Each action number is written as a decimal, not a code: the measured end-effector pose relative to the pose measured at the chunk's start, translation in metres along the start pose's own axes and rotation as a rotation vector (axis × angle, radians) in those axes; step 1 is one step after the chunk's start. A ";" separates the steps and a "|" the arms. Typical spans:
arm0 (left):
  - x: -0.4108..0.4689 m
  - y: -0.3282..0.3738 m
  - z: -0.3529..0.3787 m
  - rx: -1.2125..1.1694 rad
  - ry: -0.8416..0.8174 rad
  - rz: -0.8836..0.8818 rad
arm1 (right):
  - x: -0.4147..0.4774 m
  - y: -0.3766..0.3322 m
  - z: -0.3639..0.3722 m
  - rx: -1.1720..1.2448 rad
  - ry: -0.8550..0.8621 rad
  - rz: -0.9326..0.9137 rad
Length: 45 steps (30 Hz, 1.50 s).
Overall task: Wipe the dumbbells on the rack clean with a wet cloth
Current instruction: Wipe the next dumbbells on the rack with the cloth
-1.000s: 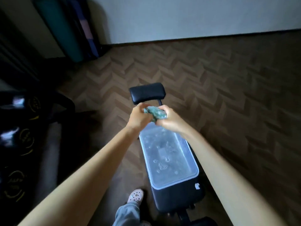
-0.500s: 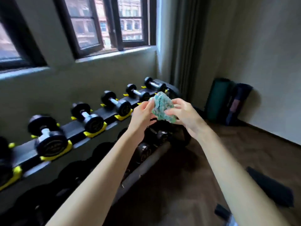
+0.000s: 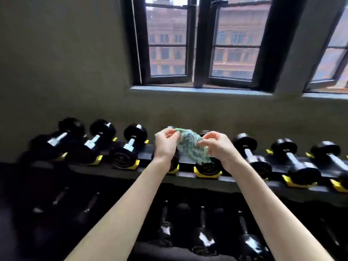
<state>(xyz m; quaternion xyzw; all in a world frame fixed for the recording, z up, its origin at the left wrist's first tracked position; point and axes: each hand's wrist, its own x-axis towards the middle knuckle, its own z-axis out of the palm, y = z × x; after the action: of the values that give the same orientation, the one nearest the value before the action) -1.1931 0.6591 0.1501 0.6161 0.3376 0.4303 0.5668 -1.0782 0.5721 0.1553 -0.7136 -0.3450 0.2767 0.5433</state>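
A green patterned cloth (image 3: pixel 190 146) is stretched between my hands in front of the dumbbell rack (image 3: pixel 188 176). My left hand (image 3: pixel 165 144) pinches its left edge and my right hand (image 3: pixel 219 147) pinches its right edge. Several black dumbbells with steel handles lie in yellow cradles on the rack's top tier, one (image 3: pixel 130 146) just left of my hands and another (image 3: pixel 252 153) just right. Both hands hover above the middle dumbbell (image 3: pixel 207 168), which they and the cloth mostly hide.
A lower tier (image 3: pixel 203 232) of larger dark dumbbells sits beneath my forearms. A grey wall and black-framed windows (image 3: pixel 195 44) with a sill stand behind the rack.
My view swung from the water tub on the bench round to face the rack squarely. The bunched cloth has been pulled open between my hands.
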 end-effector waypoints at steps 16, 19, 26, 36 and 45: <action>0.180 -0.078 -0.422 0.341 0.258 -0.128 | 0.168 -0.083 0.452 -0.362 -0.649 -0.093; 0.223 -0.092 -0.468 0.469 0.235 -0.105 | 0.198 -0.087 0.510 -0.353 -0.690 -0.100; 0.335 -0.132 -0.572 0.901 0.182 -0.256 | 0.284 -0.080 0.643 -0.588 -0.459 -0.406; 0.465 -0.174 -0.664 1.204 0.103 -0.164 | 0.370 -0.055 0.752 -0.657 -0.341 -0.288; 0.494 -0.284 -0.660 0.894 0.023 -0.506 | 0.376 -0.003 0.798 -0.356 0.113 -0.099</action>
<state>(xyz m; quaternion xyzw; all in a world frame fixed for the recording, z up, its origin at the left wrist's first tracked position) -1.5767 1.4114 -0.0663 0.6925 0.6333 0.1000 0.3307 -1.4639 1.3375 -0.0537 -0.7950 -0.3921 0.1435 0.4401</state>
